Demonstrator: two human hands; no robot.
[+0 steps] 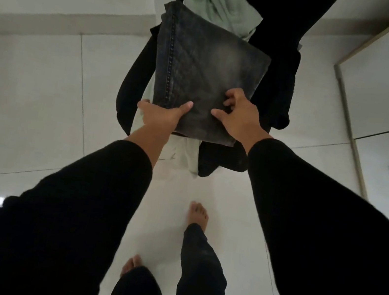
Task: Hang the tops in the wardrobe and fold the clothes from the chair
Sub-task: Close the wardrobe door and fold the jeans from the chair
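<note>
**A:** Where are the jeans?

**B:** The folded jeans [201, 70] lie flat on top of the pile on the chair [127, 88], in the middle of the view, far from the person's feet. They are dark grey denim with a faded patch and a stitched seam down their left side.

**A:** What are the hands doing?

**B:** The left hand [161, 115] grips the near left corner of the jeans. Its thumb lies on top of the cloth and its fingers are curled under the edge, out of sight. The right hand [237, 117] rests on top of the jeans near their near right corner. Its thumb points left across the denim and its fingers are bent, with the tips pressing into the fabric. I cannot tell whether they pinch a fold or only press down.

**A:** What else is on the chair?

**B:** A pale green garment [218, 3] is bunched at the far end, partly under the jeans. Black clothes [274, 88] hang on the right side and over the near edge, and more pale cloth [188, 156] hangs down at the near side, under the jeans.

**A:** And around it?

**B:** White floor tiles [41, 94] lie all round. The person's bare feet [198, 215] stand near, both arms in black sleeves [318, 221]. On the right is a white panel with a pale wooden edge [350, 115]; it may be the wardrobe, but I cannot tell.
</note>
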